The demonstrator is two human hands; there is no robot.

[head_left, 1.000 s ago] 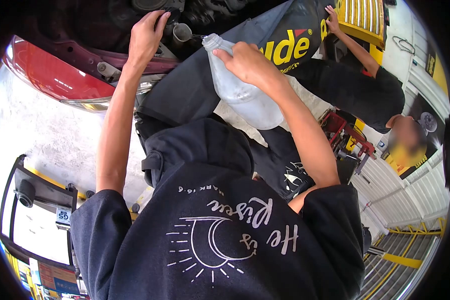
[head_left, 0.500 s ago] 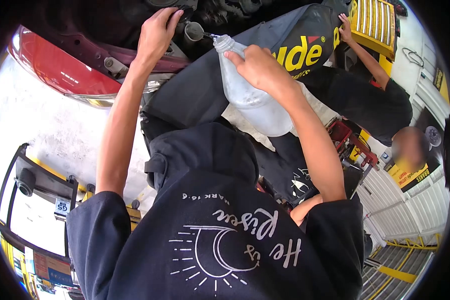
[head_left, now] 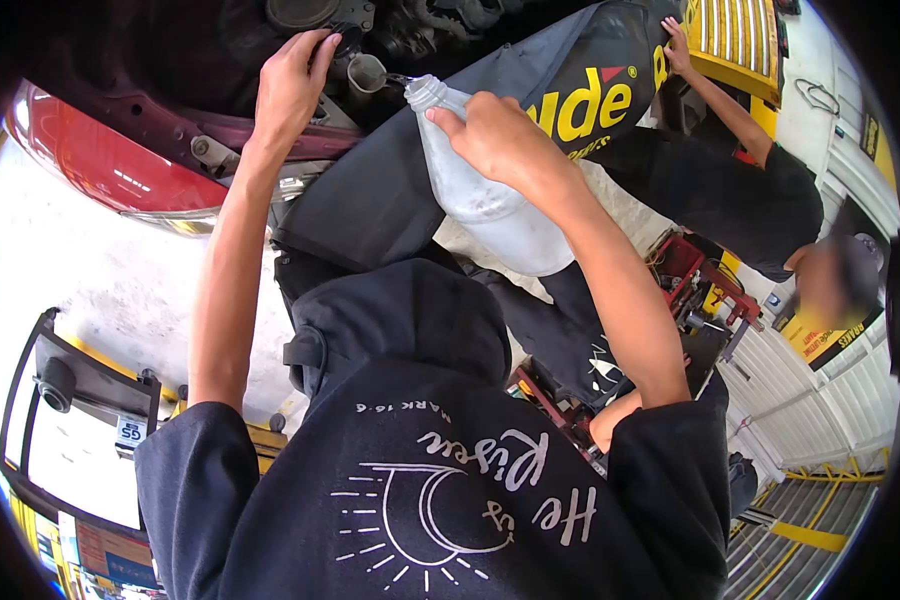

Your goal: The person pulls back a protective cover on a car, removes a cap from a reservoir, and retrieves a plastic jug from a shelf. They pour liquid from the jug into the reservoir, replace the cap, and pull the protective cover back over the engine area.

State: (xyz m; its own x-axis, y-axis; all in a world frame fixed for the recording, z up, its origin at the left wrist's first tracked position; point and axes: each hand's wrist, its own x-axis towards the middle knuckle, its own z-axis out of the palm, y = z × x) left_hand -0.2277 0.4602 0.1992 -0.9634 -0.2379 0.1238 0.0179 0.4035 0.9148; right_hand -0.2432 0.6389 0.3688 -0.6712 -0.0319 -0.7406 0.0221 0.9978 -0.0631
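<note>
My right hand [head_left: 495, 140] is wrapped around the upper part of a translucent plastic jug [head_left: 515, 232], tilted with its mouth toward the engine bay. Clear liquid runs from the mouth into an open whitish filler neck [head_left: 367, 73], which stands just beside the jug's rim. My left hand [head_left: 292, 88] is left of that neck, with thumb and fingers pinched at a dark round cap [head_left: 346, 40]. Part of the cap is hidden behind the fingertips and blends into the dark engine bay.
A red car's front bumper [head_left: 110, 155] lies on the left. A black fender cover [head_left: 370, 205] with yellow lettering drapes over the car's side. Another person in black [head_left: 730, 195] reaches toward a yellow ribbed case [head_left: 735, 45]. Red tool stand [head_left: 685, 275] at right.
The view has shifted slightly, so the hands, jug and car sit a little further left in the picture. Liquid still flows from the jug; both hands keep their hold.
</note>
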